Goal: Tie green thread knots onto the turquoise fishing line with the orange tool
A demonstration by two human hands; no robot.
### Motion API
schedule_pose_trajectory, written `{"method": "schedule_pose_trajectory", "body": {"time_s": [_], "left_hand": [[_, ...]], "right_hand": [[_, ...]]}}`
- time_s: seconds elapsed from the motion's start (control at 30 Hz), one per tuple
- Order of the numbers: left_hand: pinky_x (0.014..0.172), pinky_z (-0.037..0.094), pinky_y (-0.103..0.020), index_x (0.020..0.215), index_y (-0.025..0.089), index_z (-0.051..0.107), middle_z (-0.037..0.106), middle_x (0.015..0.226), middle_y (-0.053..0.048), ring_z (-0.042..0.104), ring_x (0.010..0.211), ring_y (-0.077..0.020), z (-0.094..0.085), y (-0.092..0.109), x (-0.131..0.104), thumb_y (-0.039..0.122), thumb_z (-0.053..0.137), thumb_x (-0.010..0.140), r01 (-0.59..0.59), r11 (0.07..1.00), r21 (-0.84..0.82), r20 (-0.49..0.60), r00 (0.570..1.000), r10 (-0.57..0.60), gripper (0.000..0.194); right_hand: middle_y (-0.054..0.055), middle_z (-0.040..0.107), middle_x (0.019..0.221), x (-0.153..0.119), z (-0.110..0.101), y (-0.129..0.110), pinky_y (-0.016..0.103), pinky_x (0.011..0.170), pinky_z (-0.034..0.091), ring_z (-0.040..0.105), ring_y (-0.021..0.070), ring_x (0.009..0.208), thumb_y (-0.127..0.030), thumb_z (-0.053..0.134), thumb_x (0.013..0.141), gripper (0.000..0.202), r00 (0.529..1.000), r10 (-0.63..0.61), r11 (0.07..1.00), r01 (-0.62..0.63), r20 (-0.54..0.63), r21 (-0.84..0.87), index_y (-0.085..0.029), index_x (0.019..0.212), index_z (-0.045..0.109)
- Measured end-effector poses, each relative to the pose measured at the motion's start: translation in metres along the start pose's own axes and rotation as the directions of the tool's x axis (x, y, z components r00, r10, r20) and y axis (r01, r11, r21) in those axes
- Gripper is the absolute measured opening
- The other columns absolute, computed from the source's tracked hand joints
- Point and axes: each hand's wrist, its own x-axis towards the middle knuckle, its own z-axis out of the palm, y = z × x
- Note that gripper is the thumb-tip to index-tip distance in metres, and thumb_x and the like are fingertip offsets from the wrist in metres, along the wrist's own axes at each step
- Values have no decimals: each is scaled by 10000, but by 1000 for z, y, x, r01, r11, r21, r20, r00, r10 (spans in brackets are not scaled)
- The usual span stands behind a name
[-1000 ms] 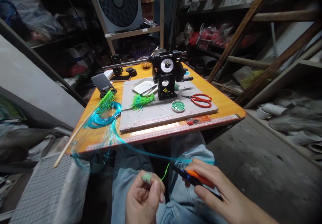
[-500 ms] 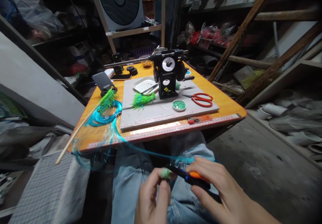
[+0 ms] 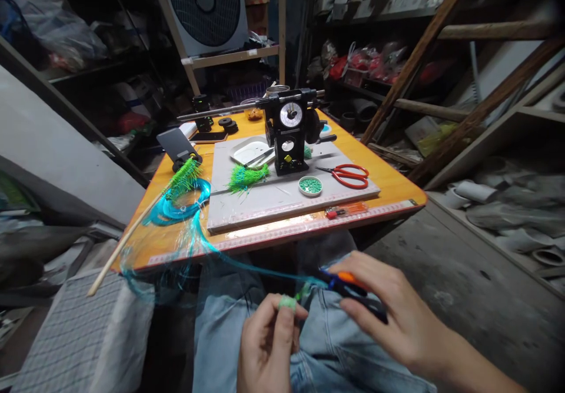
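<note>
Over the lap, my left hand (image 3: 270, 340) is closed, thumb pressed against the index finger, which wears a pale green wrap (image 3: 286, 304). A small bright green bit (image 3: 303, 292) shows just beyond those fingertips; what the pinch holds is mostly hidden. My right hand (image 3: 388, 305) grips pliers (image 3: 356, 290) with black-and-orange handles, their jaws blurred and apart from my left fingers. Blue strands (image 3: 251, 268) run from a blue coil (image 3: 176, 202) at the table's left edge across to behind the pliers.
On the table (image 3: 397, 187), a black winding machine (image 3: 289, 134) stands on a grey board (image 3: 247, 210). Near it are a green-blue bristly bundle (image 3: 248, 177), a dish of green beads (image 3: 310, 186) and red-handled scissors (image 3: 351, 176). A wooden stick (image 3: 119, 249) overhangs the left edge.
The pliers have swung up and away from my left fingertips, their jaws now farther right. My left hand stays pinched in nearly the same spot. The view has shifted slightly.
</note>
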Motion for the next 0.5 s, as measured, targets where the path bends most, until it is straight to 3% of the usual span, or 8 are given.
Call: {"method": "schedule_pose_trajectory", "body": {"time_s": [0.07,0.2,0.33,0.5], "left_hand": [[462,304,-206,655,182,696,516,522,20,448,464,-99,-1,1,2,500,637,820,-2,999,-47,-10,1000,1,362],[476,321,-204,645,185,689,514,521,24,466,468,-100,-3,-2,4,475,650,821,-29,995,-99,-18,999,27,341],[486,301,-227,619,185,647,505,558,23,452,487,-106,-5,-7,7,430,617,859,-105,993,-61,-1,994,105,344],[568,305,-256,581,195,585,477,618,13,441,599,-144,-4,-6,14,341,590,892,-309,951,26,-14,951,310,343]], "right_hand": [[95,658,938,5,-17,23,337,706,502,632,242,839,-352,464,927,222,981,87,982,-113,-171,-150,-200,1049,572],[158,634,838,21,-56,85,394,619,423,608,327,798,-406,514,896,230,844,210,781,-448,-493,-435,-190,914,590],[193,653,841,35,-75,121,377,556,407,625,357,796,-462,565,850,300,838,215,714,-485,-501,-504,-175,803,641],[172,675,1129,62,-66,110,301,631,490,672,310,934,-461,503,883,383,883,143,761,-387,-447,-521,-157,947,728]]}}
